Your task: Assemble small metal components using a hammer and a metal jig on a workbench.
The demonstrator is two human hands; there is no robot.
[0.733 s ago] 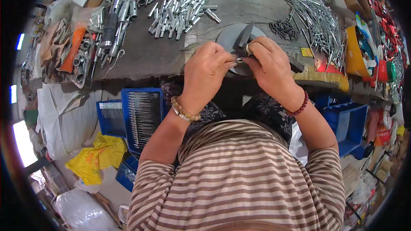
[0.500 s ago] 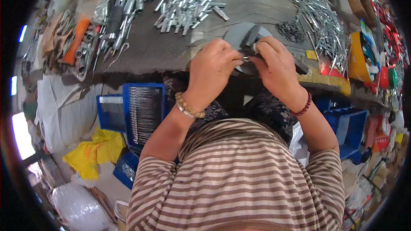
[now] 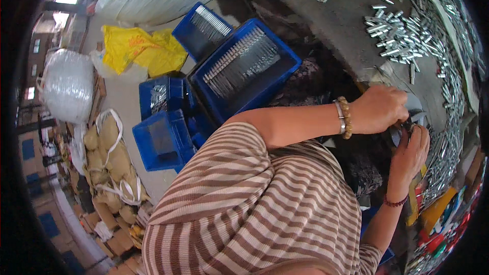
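The left hand (image 3: pixel 381 110) and right hand (image 3: pixel 411 154) meet at the grey disc (image 3: pixel 415 103), though whether either grips a part I cannot tell, and work appears partway: rods (image 3: pixel 244 61) lie aligned in the blue bin (image 3: pixel 262 92) left of the disc, loose silver tubes (image 3: pixel 403 36) beyond it.

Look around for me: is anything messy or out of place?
Possibly the crumpled yellow plastic bag: it sprawls near a blue plastic bin of neatly lined-up slim silvery metal pieces, as if dropped there. I see no clear damage.
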